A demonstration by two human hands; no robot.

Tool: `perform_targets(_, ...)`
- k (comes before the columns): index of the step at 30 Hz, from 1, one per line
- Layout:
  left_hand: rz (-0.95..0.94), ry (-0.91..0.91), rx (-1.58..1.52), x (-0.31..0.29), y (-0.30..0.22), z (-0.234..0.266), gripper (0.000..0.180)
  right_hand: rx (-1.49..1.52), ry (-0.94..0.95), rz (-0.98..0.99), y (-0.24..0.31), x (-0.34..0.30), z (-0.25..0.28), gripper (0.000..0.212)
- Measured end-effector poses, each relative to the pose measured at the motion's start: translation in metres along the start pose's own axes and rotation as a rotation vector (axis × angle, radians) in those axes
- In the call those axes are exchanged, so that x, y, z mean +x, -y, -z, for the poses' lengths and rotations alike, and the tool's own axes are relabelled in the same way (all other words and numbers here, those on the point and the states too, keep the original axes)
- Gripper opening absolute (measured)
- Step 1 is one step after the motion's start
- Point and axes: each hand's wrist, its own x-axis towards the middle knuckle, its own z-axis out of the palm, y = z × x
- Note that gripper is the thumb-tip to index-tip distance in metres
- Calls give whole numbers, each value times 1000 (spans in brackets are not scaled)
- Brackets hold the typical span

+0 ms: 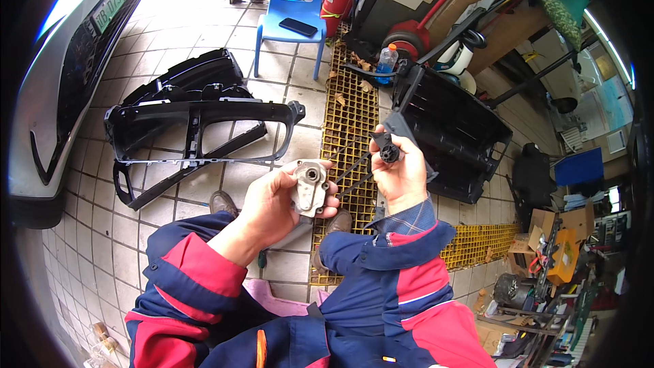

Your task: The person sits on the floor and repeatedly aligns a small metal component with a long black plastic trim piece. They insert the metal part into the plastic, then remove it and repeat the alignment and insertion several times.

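My left hand is closed around a pale grey housing, a small flat actuator-like part with a round socket near its top. To its right, my right hand grips a black plastic part with a round end and a flat dark vane rising behind it. Thin black rods run between the two hands, apparently attached to the black part. The two held pieces are apart. My right fingertips are partly hidden behind the black part.
Black plastic frame panels lie on the tiled floor at left, near a car bumper. A blue chair holds a phone. Yellow floor grating runs beneath my hands. A large black panel and a bottle are at right.
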Motion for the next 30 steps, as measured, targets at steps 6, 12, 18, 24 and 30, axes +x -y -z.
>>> perform_targets(6,-7,21,5,0,0,0,60,61,38,-84,1,2,1,28)
perform_targets(12,-16,34,26,0,-1,-1,67,7,32,-67,1,-2,-3,30)
perform_targets(18,-42,24,55,1,3,-1,61,5,31,-61,0,2,2,34)
perform_targets(24,-74,9,86,2,6,-2,57,-72,78,-89,2,8,11,24)
perform_targets(30,-74,6,117,3,3,-3,52,-109,122,-90,2,8,14,23)
